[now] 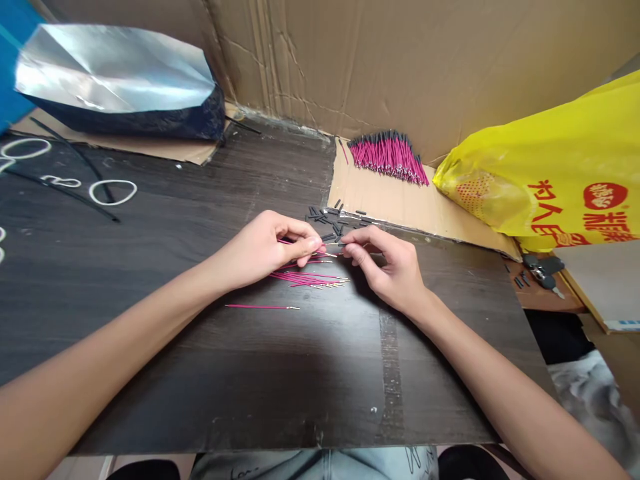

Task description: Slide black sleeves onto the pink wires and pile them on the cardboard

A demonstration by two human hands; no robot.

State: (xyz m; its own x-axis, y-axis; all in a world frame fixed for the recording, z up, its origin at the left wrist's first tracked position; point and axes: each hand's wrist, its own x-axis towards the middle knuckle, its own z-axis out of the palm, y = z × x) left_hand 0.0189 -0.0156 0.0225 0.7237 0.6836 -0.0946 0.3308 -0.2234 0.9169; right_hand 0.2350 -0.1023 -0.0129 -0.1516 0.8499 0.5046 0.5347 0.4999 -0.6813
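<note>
Between the thumb and forefinger of my left hand (280,250) is a thin magenta wire, its metal tip (333,245) pointing right. Facing it, my right hand (390,263) pinches a short black sleeve (341,245) at its fingertips. Sleeve and wire tip are very close; I cannot tell whether they touch. Under and beside the left hand lies a loose pile of magenta wires (307,277) with metal ends. One single wire (260,307) lies apart, nearer me. Several loose black sleeves (320,217) are scattered just beyond the hands.
A dense stack of magenta wires with black ends (387,157) rests on a cardboard sheet (345,190). A yellow bag (545,153) stands at right, near keys (543,270). At back left are a silver-topped bag (120,73) and white rubber bands (113,192).
</note>
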